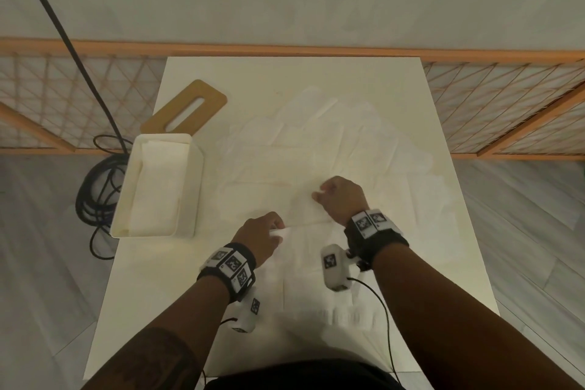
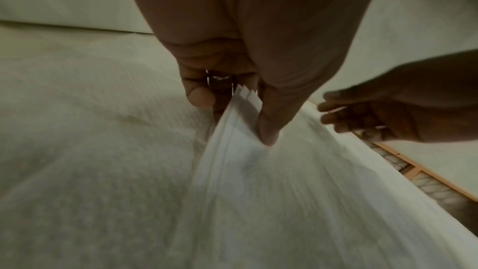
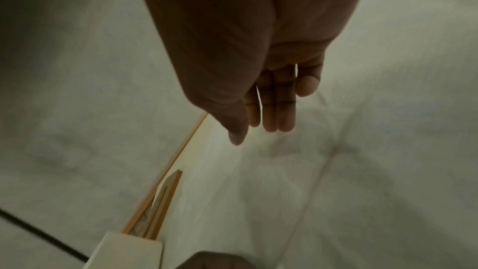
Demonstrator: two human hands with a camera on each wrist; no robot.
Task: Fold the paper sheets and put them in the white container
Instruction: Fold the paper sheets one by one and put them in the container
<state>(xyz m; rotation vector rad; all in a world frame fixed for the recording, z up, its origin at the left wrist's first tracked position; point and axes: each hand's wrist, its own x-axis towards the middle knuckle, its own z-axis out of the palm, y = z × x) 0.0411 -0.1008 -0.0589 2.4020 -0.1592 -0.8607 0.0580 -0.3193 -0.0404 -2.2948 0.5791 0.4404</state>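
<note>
Several white paper sheets (image 1: 316, 152) lie spread and overlapping across the white table (image 1: 190, 310). My left hand (image 1: 275, 229) pinches the corner of a folded sheet (image 2: 284, 201) between thumb and forefinger, and its layered edges show at the fingertips (image 2: 266, 136). The sheet slopes down from that pinch to the table. My right hand (image 1: 323, 195) hovers just beyond it over the spread sheets, fingers (image 3: 276, 122) relaxed and holding nothing. The white container (image 1: 193, 187) stands at the table's left edge with folded paper (image 1: 158, 187) inside.
A wooden lid with a slot (image 1: 186, 108) lies behind the container. A black cable (image 1: 98, 193) coils on the floor to the left. A wooden lattice fence (image 1: 506, 104) runs behind the table. Wrist cameras hang under both forearms.
</note>
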